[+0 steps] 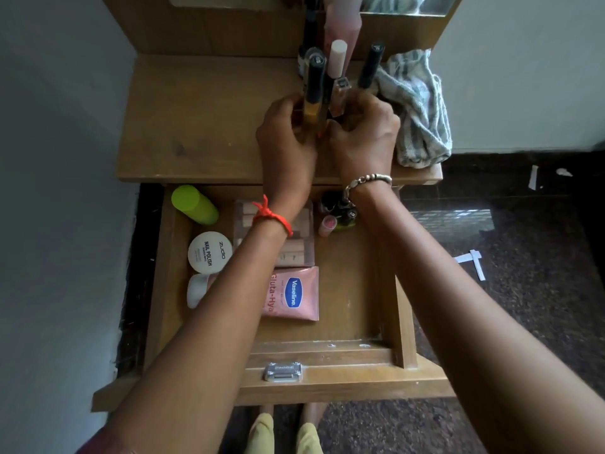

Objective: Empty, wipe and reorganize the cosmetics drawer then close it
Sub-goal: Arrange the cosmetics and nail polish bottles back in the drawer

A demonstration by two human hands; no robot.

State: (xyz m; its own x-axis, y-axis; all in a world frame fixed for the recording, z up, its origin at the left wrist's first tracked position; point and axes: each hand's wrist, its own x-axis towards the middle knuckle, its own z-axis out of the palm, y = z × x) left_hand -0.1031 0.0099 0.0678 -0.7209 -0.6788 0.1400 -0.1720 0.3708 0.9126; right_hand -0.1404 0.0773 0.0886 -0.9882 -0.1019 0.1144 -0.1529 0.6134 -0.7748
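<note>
Both hands up on the tabletop [196,126], at 12 o'clock from the open drawer [401,322]. Left hand [288,139] and right hand [363,136] close on a tube cluster [327,90] from 9 and 3 o'clock. Fingers are curled round its lower part, thumbs nearly meeting on the 6 o'clock side. Cluster stands upright: black-capped gold tube [313,90] in the left-hand grip, pink-capped tube [337,59] behind it, small clear bottle [340,96] against the right-hand fingers. Another black tube [370,65] stands at 2 o'clock of the cluster; cannot tell whether the right hand touches it. Crumpled checked cloth [415,109] lies at 3 o'clock on the tabletop, just beside the right hand. Drawer contents: green bottle [194,204] in the 10 o'clock corner, white Zudio jar [210,252] at 9 o'clock just below it, a white item [196,290] at 8 o'clock, half hidden by the left forearm. Palette [294,234] sits mid-drawer toward 12 o'clock, mostly under the left wrist. Pink Vaseline tube [291,293] lies flat, touching its 6 o'clock edge. Nail polish bottles [340,208] and a pink lipstick [327,224] are bunched at 1 o'clock under the right wrist. Metal lock [282,371] on the drawer front at 6 o'clock. Red thread [271,216] on left wrist, beaded bracelet [366,181] on right. Paper scraps [471,260] on the dark floor at 3 o'clock.
</note>
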